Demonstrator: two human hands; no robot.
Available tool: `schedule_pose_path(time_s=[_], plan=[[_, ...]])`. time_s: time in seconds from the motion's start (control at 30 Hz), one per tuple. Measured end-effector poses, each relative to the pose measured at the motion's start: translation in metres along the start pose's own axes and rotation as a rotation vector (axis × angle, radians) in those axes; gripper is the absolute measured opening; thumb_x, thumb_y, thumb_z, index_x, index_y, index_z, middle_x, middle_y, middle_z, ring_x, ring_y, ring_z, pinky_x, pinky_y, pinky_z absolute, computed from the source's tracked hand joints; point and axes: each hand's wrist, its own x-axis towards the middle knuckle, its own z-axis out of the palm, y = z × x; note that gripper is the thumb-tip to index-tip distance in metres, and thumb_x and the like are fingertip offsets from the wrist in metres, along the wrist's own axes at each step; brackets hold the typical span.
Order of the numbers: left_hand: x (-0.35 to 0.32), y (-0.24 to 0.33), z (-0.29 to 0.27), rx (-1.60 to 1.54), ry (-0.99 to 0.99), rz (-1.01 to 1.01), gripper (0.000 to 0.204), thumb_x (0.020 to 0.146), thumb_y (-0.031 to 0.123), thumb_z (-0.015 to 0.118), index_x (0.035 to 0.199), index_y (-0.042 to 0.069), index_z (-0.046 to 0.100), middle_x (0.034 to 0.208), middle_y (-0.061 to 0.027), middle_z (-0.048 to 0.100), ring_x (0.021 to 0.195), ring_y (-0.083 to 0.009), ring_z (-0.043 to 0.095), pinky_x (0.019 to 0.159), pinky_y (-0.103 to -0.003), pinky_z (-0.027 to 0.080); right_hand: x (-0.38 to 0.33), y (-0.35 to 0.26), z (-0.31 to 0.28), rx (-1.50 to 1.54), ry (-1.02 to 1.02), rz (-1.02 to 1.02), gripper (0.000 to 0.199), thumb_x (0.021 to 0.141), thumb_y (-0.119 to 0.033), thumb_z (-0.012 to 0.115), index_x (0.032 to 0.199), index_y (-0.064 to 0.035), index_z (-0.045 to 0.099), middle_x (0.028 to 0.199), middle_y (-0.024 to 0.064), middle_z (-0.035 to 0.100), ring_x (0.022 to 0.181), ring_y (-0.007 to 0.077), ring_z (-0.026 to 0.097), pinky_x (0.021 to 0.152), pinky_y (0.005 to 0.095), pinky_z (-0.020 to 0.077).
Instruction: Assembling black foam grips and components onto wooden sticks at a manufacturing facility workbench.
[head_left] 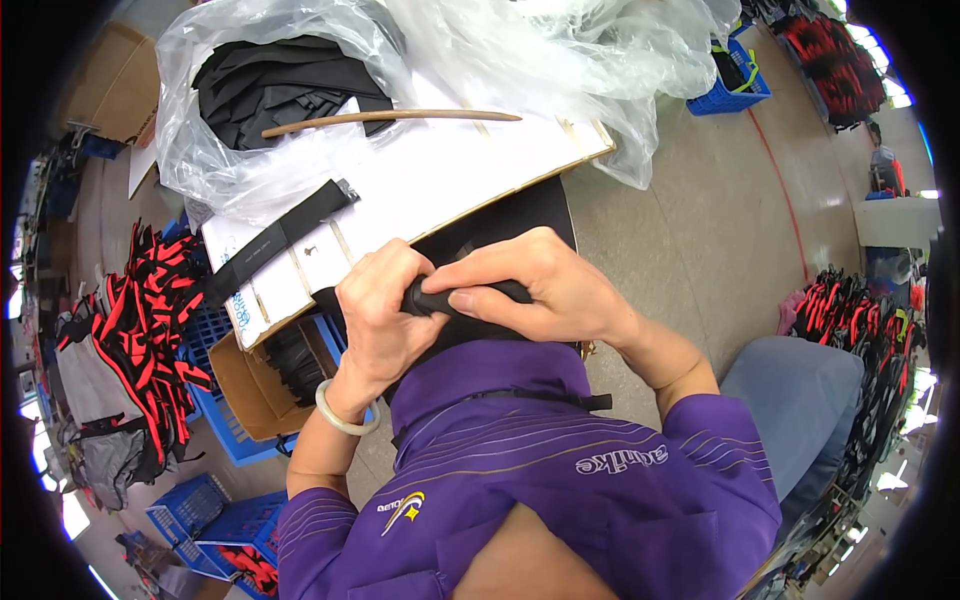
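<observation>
Close in front of my body I hold a black fabric piece [431, 299], seemingly a folded or rolled strip. My left hand [380, 312] is closed around its left end. My right hand [545, 285] pinches it between thumb and fingers just beside the left. Part of the piece is hidden behind my fingers. Beyond my hands, a flat black fabric strip [285, 236] lies slantwise over the left edge of the white table [450, 160]. Farther back, a clear plastic bag [185, 140] lies open around a pile of black fabric pieces [285, 85].
A thin curved wooden stick [390, 117] rests across the bag and table. More clear plastic [570, 50] drapes over the far right corner. To the left are a cardboard box [240, 390], blue crates [190, 510] and red-and-black straps [150, 330]. A grey-blue padded seat [800, 400] stands at right.
</observation>
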Motion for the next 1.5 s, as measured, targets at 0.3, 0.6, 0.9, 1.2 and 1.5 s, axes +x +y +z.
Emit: schedule_pose_path(time_s=[0.3,0.6,0.9,1.2,1.5], plan=[[0.002,0.004,-0.001,-0.161,-0.046,-0.126,0.027,0.064,0.004,0.075,0.067,0.003,0.048,0.059,-0.0064,0.045,0.05,-0.0172,0.047,0.047,-0.028,0.037,0.005,-0.005,-0.009,-0.044,0.072,-0.043,0.024,0.079,-0.011,0.065,0.102,-0.0052,0.066,0.069,0.0088,0.065,0.05,0.02,0.059,0.049,0.0272,0.0446],[0.007,0.007,0.0,-0.3,-0.126,-0.212,0.026,0.064,0.002,0.073,0.07,0.002,0.047,0.061,-0.005,0.049,0.054,-0.0121,0.046,0.05,-0.025,0.038,0.002,0.002,-0.012,-0.111,-0.087,-0.087,0.024,0.08,-0.013,0.064,0.103,-0.0083,0.068,0.072,0.0106,0.066,0.047,0.0213,0.057,0.047,0.0285,0.0435],[0.018,0.005,0.0,-0.43,-0.273,-0.233,0.023,0.066,-0.003,0.067,0.08,0.001,0.049,0.066,-0.0041,0.051,0.06,-0.0119,0.046,0.056,-0.024,0.04,0.003,-0.006,-0.024,-0.376,-0.183,-0.085,0.028,0.079,-0.019,0.066,0.103,-0.0073,0.062,0.077,0.0134,0.065,0.054,0.0257,0.061,0.049,0.032,0.0466],[0.014,0.019,-0.002,-0.349,-0.233,-0.154,0.019,0.073,-0.004,0.062,0.09,0.0,0.056,0.071,-0.008,0.055,0.061,-0.0176,0.054,0.057,-0.026,0.041,-0.002,-0.013,-0.037,-0.201,0.042,-0.241,0.024,0.071,-0.01,0.072,0.093,-0.0037,0.066,0.08,0.0109,0.065,0.069,0.0259,0.064,0.06,0.0316,0.0505],[0.019,0.017,-0.007,-0.717,-0.745,-0.316,0.031,0.088,0.023,0.059,0.107,-0.001,0.058,0.075,-0.006,0.056,0.068,-0.0148,0.054,0.064,-0.029,0.042,0.0,-0.008,-0.054,0.041,-0.02,-0.039,0.012,0.072,-0.007,0.072,0.08,-0.0008,0.067,0.069,0.0071,0.064,0.059,0.0152,0.061,0.053,0.0261,0.0462]])
